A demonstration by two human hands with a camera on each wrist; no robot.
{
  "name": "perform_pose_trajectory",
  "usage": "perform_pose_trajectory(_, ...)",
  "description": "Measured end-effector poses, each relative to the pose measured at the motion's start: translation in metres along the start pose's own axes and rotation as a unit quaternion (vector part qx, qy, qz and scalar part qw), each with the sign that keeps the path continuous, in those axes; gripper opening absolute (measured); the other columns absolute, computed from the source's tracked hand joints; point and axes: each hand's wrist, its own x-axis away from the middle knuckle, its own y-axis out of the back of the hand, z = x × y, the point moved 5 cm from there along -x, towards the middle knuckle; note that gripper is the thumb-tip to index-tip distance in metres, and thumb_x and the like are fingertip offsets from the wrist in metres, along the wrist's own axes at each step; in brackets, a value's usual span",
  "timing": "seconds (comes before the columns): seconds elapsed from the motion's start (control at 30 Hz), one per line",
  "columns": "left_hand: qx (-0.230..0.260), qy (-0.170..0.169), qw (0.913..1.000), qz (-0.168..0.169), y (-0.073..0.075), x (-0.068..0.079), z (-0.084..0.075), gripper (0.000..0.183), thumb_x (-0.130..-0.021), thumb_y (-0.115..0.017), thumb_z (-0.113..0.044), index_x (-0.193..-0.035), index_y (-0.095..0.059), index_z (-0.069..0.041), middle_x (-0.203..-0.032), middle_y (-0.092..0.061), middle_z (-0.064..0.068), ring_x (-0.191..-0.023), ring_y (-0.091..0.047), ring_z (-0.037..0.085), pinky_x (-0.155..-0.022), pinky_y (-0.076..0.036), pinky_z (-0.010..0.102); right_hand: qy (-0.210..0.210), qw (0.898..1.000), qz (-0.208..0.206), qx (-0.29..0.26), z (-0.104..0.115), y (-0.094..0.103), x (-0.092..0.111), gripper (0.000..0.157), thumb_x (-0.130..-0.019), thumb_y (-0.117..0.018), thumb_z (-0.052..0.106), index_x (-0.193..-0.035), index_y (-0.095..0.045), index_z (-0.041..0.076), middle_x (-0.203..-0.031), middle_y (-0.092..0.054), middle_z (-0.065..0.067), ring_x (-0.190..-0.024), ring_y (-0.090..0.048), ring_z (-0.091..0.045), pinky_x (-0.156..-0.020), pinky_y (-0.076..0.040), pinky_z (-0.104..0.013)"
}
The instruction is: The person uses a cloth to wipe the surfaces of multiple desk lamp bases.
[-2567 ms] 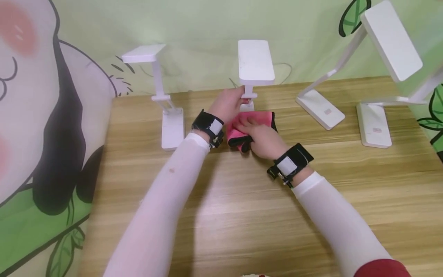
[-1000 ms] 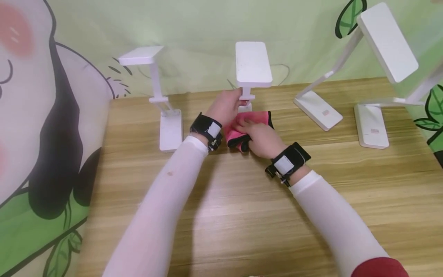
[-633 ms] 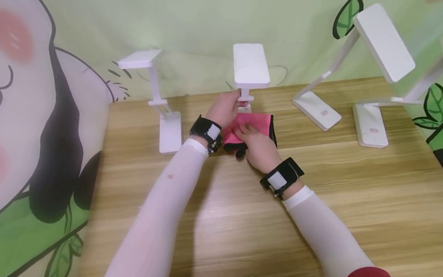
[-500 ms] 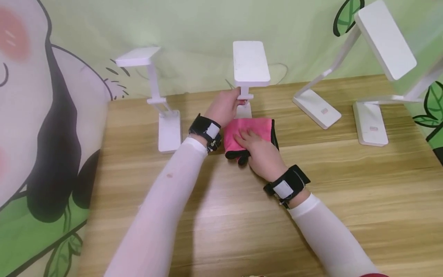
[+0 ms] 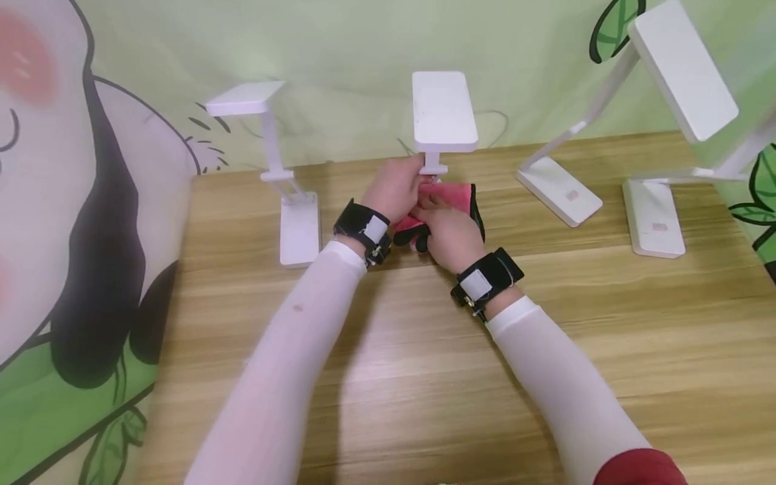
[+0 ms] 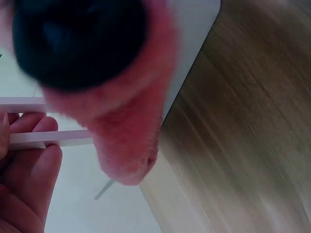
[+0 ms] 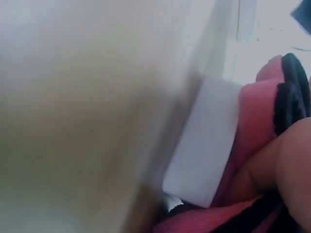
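Note:
In the head view, my left hand (image 5: 393, 192) grips the lower stem of the middle white desk lamp (image 5: 444, 108). The left wrist view shows its fingers (image 6: 36, 170) round one of two slim white rods (image 6: 75, 137). My right hand (image 5: 456, 237) holds a folded pink cloth (image 5: 456, 194) with black edging over that lamp's base. Seen from the right wrist, the white base (image 7: 206, 145) has the pink cloth against it, with a bent finger (image 7: 262, 167) pressing in the folds. In the head view, cloth and hands hide most of the base.
Another white lamp (image 5: 300, 229) stands to the left. Two more lamps, one with its base (image 5: 560, 190) nearer and one with its base (image 5: 655, 219) farther right, stand on the wooden table (image 5: 412, 377). A green wall covering (image 5: 339, 54) with a panda picture rises behind.
My right hand and the cloth slid toward me along the lamp base about half a second ago, baring part of it, and have since moved back up. The left hand keeps its grip.

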Motion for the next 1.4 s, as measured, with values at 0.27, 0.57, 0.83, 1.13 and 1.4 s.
perform_pose_trajectory(0.27,0.014,-0.009,0.9998,-0.008,0.000,0.001,-0.002,0.018,-0.097,-0.048,-0.018,-0.109,-0.059,-0.011,-0.100,-0.071,0.007,-0.080,-0.060,0.016,-0.072,-0.050,0.031,0.003,1.000,0.007,0.008,0.013,-0.007,0.048,0.069,-0.076,-0.054,-0.005,-0.138,-0.046,0.024,-0.147,-0.043,-0.007,-0.138,-0.034,-0.030,-0.086,-0.053,-0.049)
perform_pose_trajectory(0.57,0.004,-0.003,0.9999,-0.013,-0.002,0.001,0.001,0.017,-0.095,-0.051,-0.020,-0.106,-0.060,-0.011,-0.101,-0.070,0.005,-0.085,-0.061,0.018,-0.078,-0.052,0.034,0.015,1.000,0.022,-0.003,-0.001,0.002,0.007,0.060,-0.080,-0.058,0.002,-0.135,-0.051,0.024,-0.145,-0.045,-0.003,-0.132,-0.043,-0.025,-0.091,-0.050,-0.046)
perform_pose_trajectory(0.83,-0.002,-0.013,0.9996,-0.026,-0.002,-0.001,0.000,0.016,-0.096,-0.050,-0.016,-0.108,-0.059,-0.010,-0.100,-0.070,0.007,-0.084,-0.063,0.020,-0.077,-0.052,0.034,-0.021,1.000,0.011,0.004,0.003,0.001,0.013,0.064,-0.080,-0.060,0.002,-0.138,-0.047,0.025,-0.146,-0.043,-0.006,-0.132,-0.042,-0.028,-0.071,-0.055,-0.047)
perform_pose_trajectory(1.13,0.007,-0.018,0.9995,-0.025,0.001,0.001,-0.007,0.017,-0.094,-0.053,-0.020,-0.106,-0.059,-0.010,-0.100,-0.071,0.005,-0.079,-0.059,0.016,-0.071,-0.051,0.031,0.009,1.000,0.020,0.006,0.014,0.007,0.046,0.064,-0.079,-0.053,-0.004,-0.137,-0.048,0.023,-0.143,-0.048,-0.007,-0.130,-0.046,-0.029,-0.078,-0.055,-0.048)
perform_pose_trajectory(1.4,0.031,0.014,0.9992,-0.019,0.001,0.004,-0.003,0.018,-0.097,-0.049,-0.018,-0.110,-0.060,-0.013,-0.103,-0.070,0.003,-0.083,-0.059,0.016,-0.076,-0.050,0.030,-0.005,1.000,0.004,0.012,0.001,0.005,-0.003,0.054,-0.079,-0.064,0.007,-0.130,-0.055,0.023,-0.138,-0.052,-0.010,-0.088,-0.063,-0.029,-0.060,-0.052,-0.045)
